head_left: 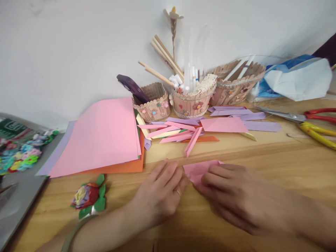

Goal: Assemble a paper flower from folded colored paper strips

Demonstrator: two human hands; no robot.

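Observation:
A small folded piece of pink paper (194, 169) lies on the wooden table in front of me. My right hand (233, 196) is closed on its right part, fingers bent over the paper and covering much of it. Just left of the paper rests my left hand (162, 192), its fingers stretched forward on the tabletop and a ring on one finger. Its fingertips come close to the paper's left edge; whether they touch it is unclear. Beyond both hands lie several folded strips of pink paper (193, 141) and purple paper (262, 126).
Coloured sheets (102, 136) are stacked at left, with a paper flower (88, 196) before them. Decorated baskets (193, 103) holding sticks, pens and a phone (132, 87) line the wall. Scissors (296, 117) with red and yellow handles lie right. A grey tray (23, 206) borders the left.

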